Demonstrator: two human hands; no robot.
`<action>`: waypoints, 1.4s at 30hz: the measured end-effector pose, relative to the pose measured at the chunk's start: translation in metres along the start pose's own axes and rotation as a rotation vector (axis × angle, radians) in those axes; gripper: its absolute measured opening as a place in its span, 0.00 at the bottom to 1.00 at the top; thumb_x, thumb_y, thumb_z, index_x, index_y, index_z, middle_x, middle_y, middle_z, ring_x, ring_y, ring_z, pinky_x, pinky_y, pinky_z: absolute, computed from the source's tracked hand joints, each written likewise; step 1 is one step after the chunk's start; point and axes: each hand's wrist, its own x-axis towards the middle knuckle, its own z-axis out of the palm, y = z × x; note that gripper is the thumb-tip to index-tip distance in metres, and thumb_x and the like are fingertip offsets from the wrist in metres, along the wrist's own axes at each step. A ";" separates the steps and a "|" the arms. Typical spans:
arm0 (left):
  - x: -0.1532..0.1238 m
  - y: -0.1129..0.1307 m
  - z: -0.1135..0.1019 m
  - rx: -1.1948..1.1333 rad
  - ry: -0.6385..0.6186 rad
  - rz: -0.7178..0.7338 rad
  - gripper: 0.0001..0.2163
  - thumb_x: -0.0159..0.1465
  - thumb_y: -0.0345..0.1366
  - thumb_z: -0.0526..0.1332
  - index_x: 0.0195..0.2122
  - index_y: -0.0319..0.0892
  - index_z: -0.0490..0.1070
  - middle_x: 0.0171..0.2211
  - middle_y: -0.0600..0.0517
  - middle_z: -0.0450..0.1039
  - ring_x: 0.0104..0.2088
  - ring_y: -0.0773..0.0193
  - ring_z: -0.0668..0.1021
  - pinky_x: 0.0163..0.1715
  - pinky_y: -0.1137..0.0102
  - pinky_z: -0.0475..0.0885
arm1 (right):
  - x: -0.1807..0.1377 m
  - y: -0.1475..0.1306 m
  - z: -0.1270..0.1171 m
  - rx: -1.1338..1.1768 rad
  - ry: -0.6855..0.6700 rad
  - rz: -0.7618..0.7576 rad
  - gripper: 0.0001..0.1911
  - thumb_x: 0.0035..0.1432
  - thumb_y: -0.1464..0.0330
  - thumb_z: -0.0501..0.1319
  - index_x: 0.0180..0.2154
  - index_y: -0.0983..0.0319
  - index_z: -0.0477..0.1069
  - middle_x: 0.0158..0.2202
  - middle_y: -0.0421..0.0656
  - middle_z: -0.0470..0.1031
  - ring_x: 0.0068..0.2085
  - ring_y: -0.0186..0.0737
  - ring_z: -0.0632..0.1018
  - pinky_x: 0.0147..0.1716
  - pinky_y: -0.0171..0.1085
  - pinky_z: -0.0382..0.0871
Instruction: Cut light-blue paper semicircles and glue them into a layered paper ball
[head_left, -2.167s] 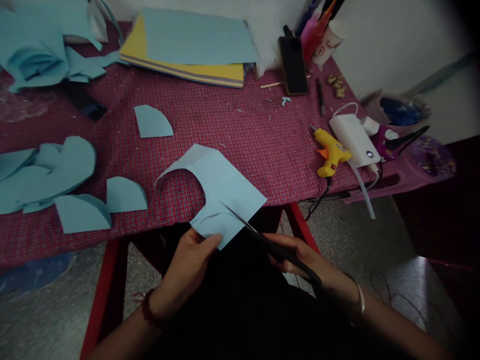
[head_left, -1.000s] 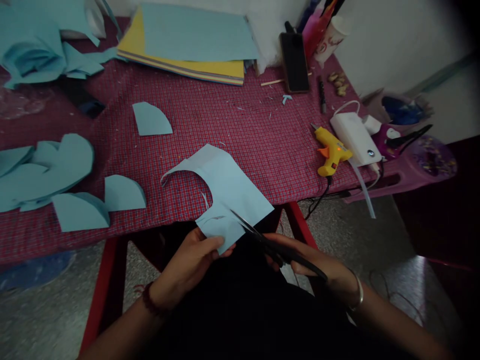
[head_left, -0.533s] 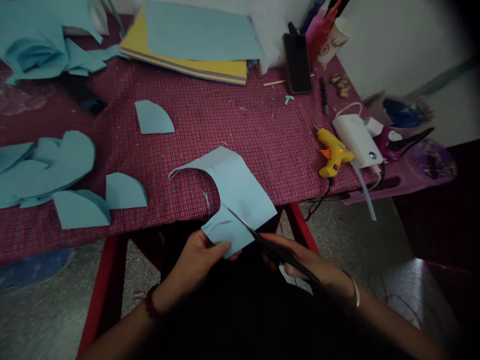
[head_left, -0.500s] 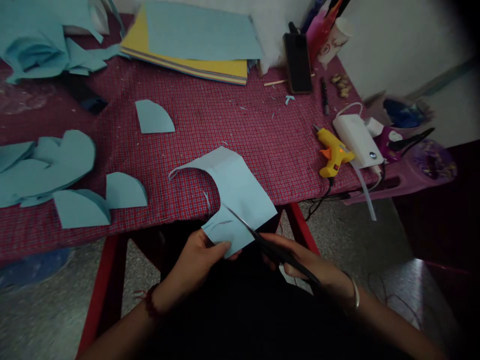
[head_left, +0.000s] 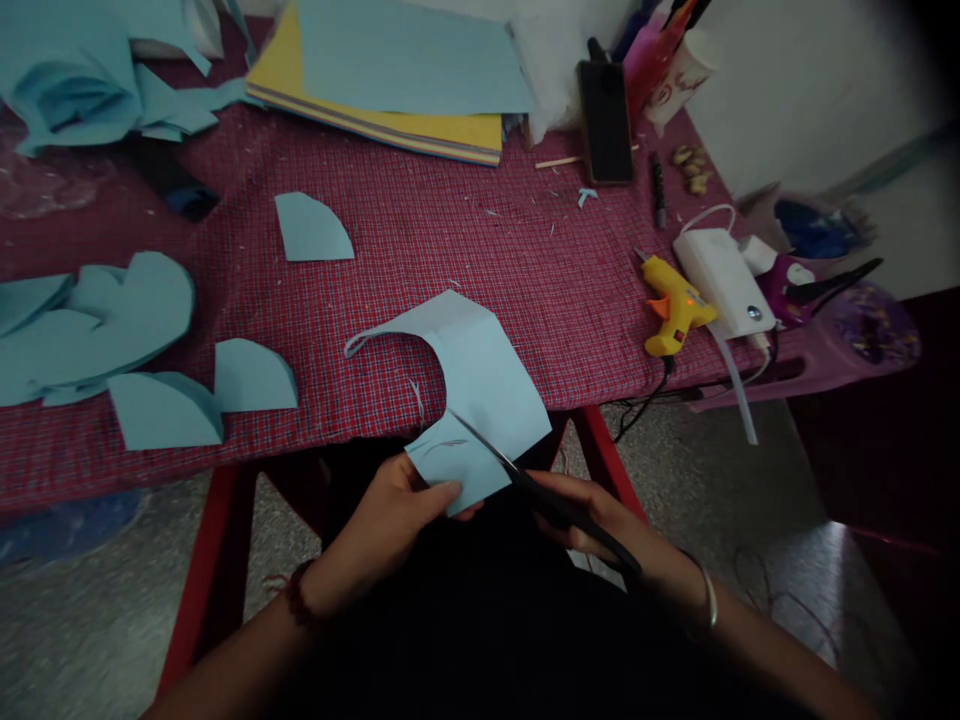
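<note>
Left grip (head_left: 394,515): closed on the near corner of the light-blue paper (head_left: 487,370), thumb on top.
Right grip (head_left: 600,515): wrapped around black scissors (head_left: 529,484), blade over the paper.
Near edge: paper overhangs the tabletop (head_left: 315,430).
Room: checked cloth (head_left: 585,345) spans from paper to yellow glue gun (head_left: 671,295).
Pinkish tub (head_left: 762,218): blue material (head_left: 814,230) inside.
Paper cup (head_left: 679,90): far right, contents unclear.
</note>
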 end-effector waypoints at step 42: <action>-0.006 0.024 -0.016 0.250 -0.209 0.030 0.06 0.54 0.25 0.60 0.24 0.40 0.75 0.22 0.52 0.76 0.24 0.65 0.76 0.27 0.74 0.70 | -0.001 0.000 0.000 0.012 -0.057 0.049 0.39 0.48 0.52 0.69 0.60 0.57 0.67 0.38 0.43 0.67 0.36 0.36 0.67 0.32 0.34 0.64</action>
